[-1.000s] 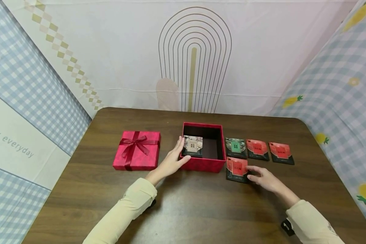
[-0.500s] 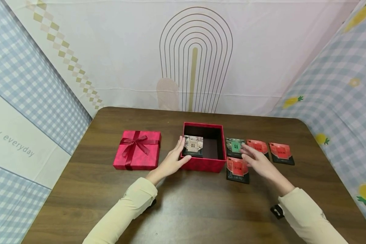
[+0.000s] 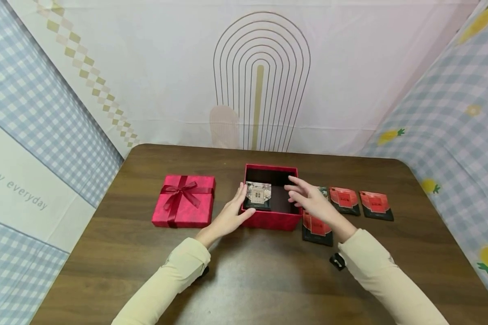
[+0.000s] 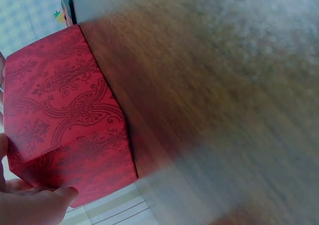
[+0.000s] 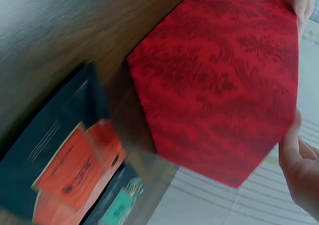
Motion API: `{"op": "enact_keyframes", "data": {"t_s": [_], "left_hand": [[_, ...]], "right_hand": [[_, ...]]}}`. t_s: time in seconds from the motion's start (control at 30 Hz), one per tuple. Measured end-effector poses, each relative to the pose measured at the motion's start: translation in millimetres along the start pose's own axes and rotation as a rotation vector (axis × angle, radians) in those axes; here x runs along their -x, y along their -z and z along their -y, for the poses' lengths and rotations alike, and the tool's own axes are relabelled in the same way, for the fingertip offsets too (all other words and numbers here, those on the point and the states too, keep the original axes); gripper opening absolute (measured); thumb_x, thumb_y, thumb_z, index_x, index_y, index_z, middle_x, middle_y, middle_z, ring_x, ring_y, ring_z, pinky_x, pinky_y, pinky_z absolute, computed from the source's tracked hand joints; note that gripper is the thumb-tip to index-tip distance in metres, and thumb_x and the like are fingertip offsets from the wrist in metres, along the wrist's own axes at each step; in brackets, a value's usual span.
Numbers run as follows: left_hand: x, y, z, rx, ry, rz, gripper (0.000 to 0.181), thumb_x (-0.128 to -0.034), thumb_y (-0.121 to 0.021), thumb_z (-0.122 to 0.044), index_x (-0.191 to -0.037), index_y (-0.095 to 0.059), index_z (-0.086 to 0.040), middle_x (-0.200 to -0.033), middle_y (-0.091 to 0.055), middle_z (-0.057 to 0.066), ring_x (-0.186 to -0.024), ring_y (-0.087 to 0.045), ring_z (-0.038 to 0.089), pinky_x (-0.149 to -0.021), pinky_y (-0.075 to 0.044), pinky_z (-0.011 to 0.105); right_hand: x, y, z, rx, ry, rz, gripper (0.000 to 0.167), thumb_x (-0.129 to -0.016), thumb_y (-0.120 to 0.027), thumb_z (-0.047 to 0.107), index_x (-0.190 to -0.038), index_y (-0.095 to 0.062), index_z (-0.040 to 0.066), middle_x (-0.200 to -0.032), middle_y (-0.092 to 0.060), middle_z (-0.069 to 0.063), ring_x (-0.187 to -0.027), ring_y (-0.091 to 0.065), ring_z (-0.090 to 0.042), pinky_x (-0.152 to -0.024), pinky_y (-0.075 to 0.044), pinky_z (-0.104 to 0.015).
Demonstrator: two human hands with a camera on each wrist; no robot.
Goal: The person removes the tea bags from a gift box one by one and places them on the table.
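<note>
Red box (image 3: 274, 221), uncovered, on brown surface (image 3: 244, 280). Left hand (image 3: 227, 216) at its near left corner: fingers straight along the left wall, thumb spread wide and touching the front. Right hand (image 3: 311, 198) over the box's right rim, fingers slightly bent and apart from the thumb, nothing seen in them; contact with the rim cannot be told. Inside, left half: pale packet (image 3: 258, 196), printed face up. Right half shows dark bottom.

Lid (image 3: 183, 203) with dark red bow (image 3: 180, 193) lies left of the box, well apart. Right of the box: front packet (image 3: 317, 228), red and black, near the box's front corner; green packet (image 3: 323, 193) behind it, mostly hidden by the right hand; then middle packet (image 3: 344, 201) and end packet (image 3: 376, 206), both red and black.
</note>
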State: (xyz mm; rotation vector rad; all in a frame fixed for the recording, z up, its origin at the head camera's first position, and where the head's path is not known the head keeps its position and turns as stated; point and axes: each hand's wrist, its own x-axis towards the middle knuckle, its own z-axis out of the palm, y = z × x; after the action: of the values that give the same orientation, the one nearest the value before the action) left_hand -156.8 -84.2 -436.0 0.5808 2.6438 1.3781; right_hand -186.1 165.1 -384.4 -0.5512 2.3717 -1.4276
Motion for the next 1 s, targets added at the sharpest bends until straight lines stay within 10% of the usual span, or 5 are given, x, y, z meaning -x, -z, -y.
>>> {"op": "enact_keyframes", "data": {"t_s": [0.3, 0.63, 1.0], "left_hand": [[-0.5, 1.5, 0.4, 0.0, -0.003, -0.004, 0.073, -0.0915, -0.055, -0.022, -0.145, -0.011, 0.001, -0.151, -0.003, 0.018, -0.138, -0.01, 0.029, -0.109, -0.017, 0.044], [-0.4, 1.6, -1.2, -0.006, 0.0, 0.01, 0.073, -0.0917, -0.054, -0.023, -0.145, -0.01, 0.0, -0.151, -0.003, 0.018, -0.138, -0.01, 0.029, -0.109, -0.018, 0.044], [0.1, 0.3, 0.8, -0.025, -0.002, 0.001, 0.072, -0.0924, -0.053, -0.023, -0.145, -0.01, 0.0, -0.151, -0.002, 0.017, -0.138, -0.009, 0.027, -0.11, -0.016, 0.041]], "right_hand": [[-34.8, -26, 2, 0.003, -0.069, 0.099, 0.056, -0.097, -0.042, 0.013, -0.143, -0.015, -0.005, -0.136, -0.036, -0.032, -0.106, -0.055, -0.039, -0.089, -0.045, -0.043], [-62.2, -42, -15, 0.286, -0.322, 0.201, 0.07, -0.095, -0.046, 0.021, -0.146, -0.003, -0.001, -0.148, -0.016, -0.024, -0.134, -0.02, -0.037, -0.107, -0.018, -0.05], [-65.4, -48, -12, 0.295, -0.339, 0.268, 0.067, -0.094, -0.046, 0.015, -0.145, -0.006, -0.003, -0.148, -0.011, -0.026, -0.136, -0.013, -0.037, -0.109, -0.014, -0.05]]}}
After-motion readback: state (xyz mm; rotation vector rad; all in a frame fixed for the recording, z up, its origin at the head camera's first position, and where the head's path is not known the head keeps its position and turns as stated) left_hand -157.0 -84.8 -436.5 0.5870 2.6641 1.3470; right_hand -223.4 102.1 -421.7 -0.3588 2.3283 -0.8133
